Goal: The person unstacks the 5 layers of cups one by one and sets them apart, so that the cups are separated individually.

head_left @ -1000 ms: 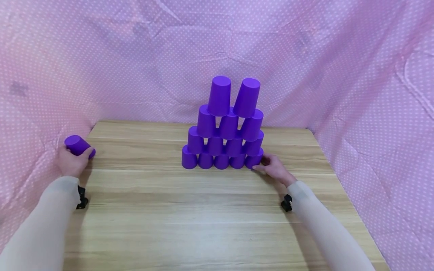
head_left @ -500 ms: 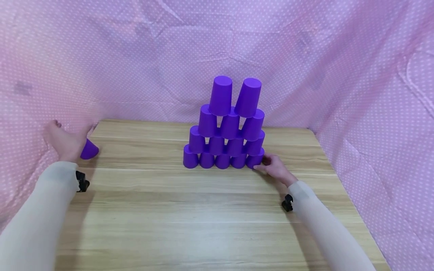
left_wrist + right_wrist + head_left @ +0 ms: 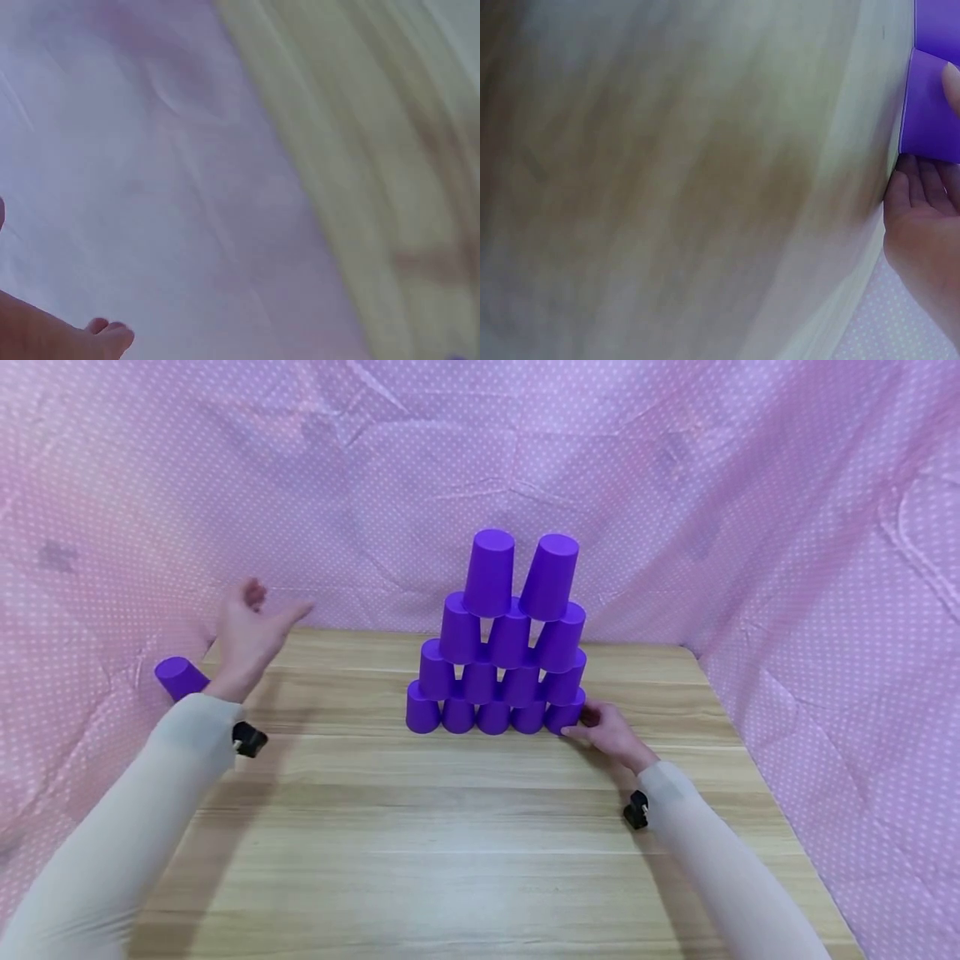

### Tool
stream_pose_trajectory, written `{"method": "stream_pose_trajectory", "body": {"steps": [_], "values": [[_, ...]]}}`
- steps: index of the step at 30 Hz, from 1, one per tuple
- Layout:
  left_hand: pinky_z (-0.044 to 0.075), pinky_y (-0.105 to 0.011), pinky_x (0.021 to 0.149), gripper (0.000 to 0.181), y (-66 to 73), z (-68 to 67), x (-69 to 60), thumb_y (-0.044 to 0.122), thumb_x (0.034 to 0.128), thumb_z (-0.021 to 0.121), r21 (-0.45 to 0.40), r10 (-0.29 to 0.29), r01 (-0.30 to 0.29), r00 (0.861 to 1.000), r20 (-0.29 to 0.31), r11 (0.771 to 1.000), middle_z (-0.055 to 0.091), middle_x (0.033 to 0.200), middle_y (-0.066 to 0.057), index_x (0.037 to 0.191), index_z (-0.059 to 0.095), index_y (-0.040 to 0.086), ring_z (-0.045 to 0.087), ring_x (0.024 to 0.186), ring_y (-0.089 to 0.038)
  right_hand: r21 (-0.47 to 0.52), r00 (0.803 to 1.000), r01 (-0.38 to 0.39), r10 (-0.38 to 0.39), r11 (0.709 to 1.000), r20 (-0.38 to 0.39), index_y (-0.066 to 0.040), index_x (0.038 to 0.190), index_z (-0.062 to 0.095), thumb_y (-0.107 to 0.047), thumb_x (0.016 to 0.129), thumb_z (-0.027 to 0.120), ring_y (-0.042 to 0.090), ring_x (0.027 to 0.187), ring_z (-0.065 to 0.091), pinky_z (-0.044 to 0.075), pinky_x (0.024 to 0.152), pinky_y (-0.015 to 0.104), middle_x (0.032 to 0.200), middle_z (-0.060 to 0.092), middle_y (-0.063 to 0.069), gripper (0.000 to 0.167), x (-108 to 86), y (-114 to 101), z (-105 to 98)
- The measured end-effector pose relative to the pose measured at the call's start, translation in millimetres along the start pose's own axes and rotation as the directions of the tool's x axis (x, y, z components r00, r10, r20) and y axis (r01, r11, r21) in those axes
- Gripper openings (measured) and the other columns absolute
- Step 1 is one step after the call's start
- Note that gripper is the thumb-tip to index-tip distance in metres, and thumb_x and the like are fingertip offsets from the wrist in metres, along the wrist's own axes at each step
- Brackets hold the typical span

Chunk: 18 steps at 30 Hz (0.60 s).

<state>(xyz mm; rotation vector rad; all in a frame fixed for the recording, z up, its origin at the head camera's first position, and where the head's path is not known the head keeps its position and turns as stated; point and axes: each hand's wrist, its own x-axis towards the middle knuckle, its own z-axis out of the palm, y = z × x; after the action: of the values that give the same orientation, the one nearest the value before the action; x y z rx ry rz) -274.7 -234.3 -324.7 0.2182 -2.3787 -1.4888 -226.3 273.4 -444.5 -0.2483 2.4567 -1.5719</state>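
A pyramid of upside-down purple cups [image 3: 493, 717] stands on the table in the head view. Its top row has two cups, with three in the row below and several in each of the lower rows. My right hand [image 3: 611, 735] holds the bottom-right cup [image 3: 562, 716], thumb at the front and fingers around its side; the right wrist view shows the thumb against this cup [image 3: 930, 112]. My left hand [image 3: 251, 639] is raised over the far left of the table, fingers spread, holding nothing. A single purple cup [image 3: 178, 677] stands upside down behind the left wrist, partly hidden.
The wooden table [image 3: 465, 852] ends at the back and sides against pink dotted cloth [image 3: 360, 485]. Black wrist cameras [image 3: 249, 739] sit beneath both sleeves. Blur fills much of the left wrist view.
My left hand has let go of the single cup at the left, then risen and swung right, away from it. The right hand and the pyramid stay in place.
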Motion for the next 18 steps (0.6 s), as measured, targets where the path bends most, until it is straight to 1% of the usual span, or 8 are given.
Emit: {"method": "stream_pose_trajectory", "body": {"steps": [2,4,6,9,11,13,15,18], "values": [[0.028,-0.033,0.109,0.104,16.6,14.6,-6.6,0.047,0.0749,0.079,-0.024,0.023,-0.022,0.997,0.068,0.999,0.033,0.148,-0.015,0.150,0.021,0.005,0.031,0.134,-0.025,0.005,1.000,0.005,-0.005,1.000,-0.004,0.008,0.130,0.051,0.000,0.084,0.071,0.039,0.121,0.048,0.034,0.104,0.048,0.127,0.054,0.027,0.051,0.1,0,1],[0.029,-0.034,0.109,0.108,32.9,28.0,-13.2,0.048,0.0730,0.080,-0.024,0.044,-0.041,0.990,0.133,0.999,0.033,0.149,-0.014,0.151,0.019,0.005,0.031,0.134,-0.025,0.005,1.000,0.011,-0.011,1.000,-0.004,0.008,0.130,0.051,0.001,0.084,0.071,0.039,0.121,0.048,0.034,0.104,0.049,0.127,0.054,0.027,0.050,-0.4,0,1],[0.028,-0.034,0.109,0.111,48.5,40.1,-20.4,0.049,0.0713,0.081,-0.018,0.072,-0.069,0.978,0.197,0.997,0.033,0.148,-0.014,0.151,0.018,0.006,0.032,0.134,-0.026,0.004,1.000,0.015,-0.015,1.000,-0.005,0.008,0.130,0.051,0.001,0.084,0.071,0.039,0.120,0.048,0.034,0.104,0.048,0.127,0.054,0.027,0.051,-1.4,-1,0],[0.030,-0.032,0.107,0.109,68.1,55.6,-30.1,0.050,0.0684,0.083,-0.016,0.132,-0.133,0.955,0.264,0.991,0.039,0.145,-0.012,0.149,0.025,0.005,0.037,0.131,-0.024,-0.001,1.000,0.008,-0.008,1.000,-0.003,0.008,0.130,0.051,0.000,0.085,0.071,0.039,0.121,0.048,0.034,0.104,0.048,0.127,0.054,0.026,0.050,-2.9,-3,0],[0.032,-0.030,0.106,0.105,78.7,64.5,-35.5,0.050,0.0671,0.084,-0.027,0.182,-0.182,0.938,0.294,0.983,0.043,0.141,-0.011,0.146,0.033,0.004,0.040,0.128,-0.023,-0.004,1.000,0.001,-0.001,1.000,-0.005,0.008,0.129,0.052,-0.001,0.085,0.071,0.038,0.120,0.048,0.034,0.104,0.048,0.127,0.054,0.026,0.050,-3.1,-3,0],[0.034,-0.028,0.104,0.100,88.1,72.1,-39.9,0.051,0.0662,0.084,-0.041,0.215,-0.213,0.924,0.315,0.976,0.047,0.138,-0.009,0.143,0.038,0.005,0.043,0.125,-0.020,-0.012,1.000,-0.003,0.003,1.000,-0.012,0.008,0.129,0.052,-0.002,0.085,0.072,0.039,0.120,0.049,0.035,0.104,0.048,0.126,0.055,0.026,0.049,-2.4,-2,0],[0.036,-0.027,0.101,0.097,96.9,79.6,-43.4,0.051,0.0652,0.084,-0.059,0.248,-0.242,0.915,0.319,0.968,0.050,0.134,-0.007,0.140,0.043,0.005,0.046,0.122,-0.019,-0.021,1.000,-0.007,0.006,1.000,-0.019,0.008,0.128,0.052,-0.003,0.084,0.072,0.040,0.120,0.048,0.034,0.104,0.049,0.126,0.055,0.026,0.049,-0.3,2,0],[0.039,-0.028,0.098,0.096,109.5,90.7,-47.3,0.052,0.0637,0.085,-0.084,0.270,-0.257,0.907,0.324,0.963,0.052,0.130,-0.004,0.139,0.044,0.008,0.049,0.117,-0.018,-0.041,0.999,-0.023,0.022,0.999,-0.028,0.006,0.129,0.053,-0.006,0.084,0.073,0.037,0.121,0.049,0.035,0.105,0.046,0.127,0.055,0.024,0.051,4.8,14,1]]}}
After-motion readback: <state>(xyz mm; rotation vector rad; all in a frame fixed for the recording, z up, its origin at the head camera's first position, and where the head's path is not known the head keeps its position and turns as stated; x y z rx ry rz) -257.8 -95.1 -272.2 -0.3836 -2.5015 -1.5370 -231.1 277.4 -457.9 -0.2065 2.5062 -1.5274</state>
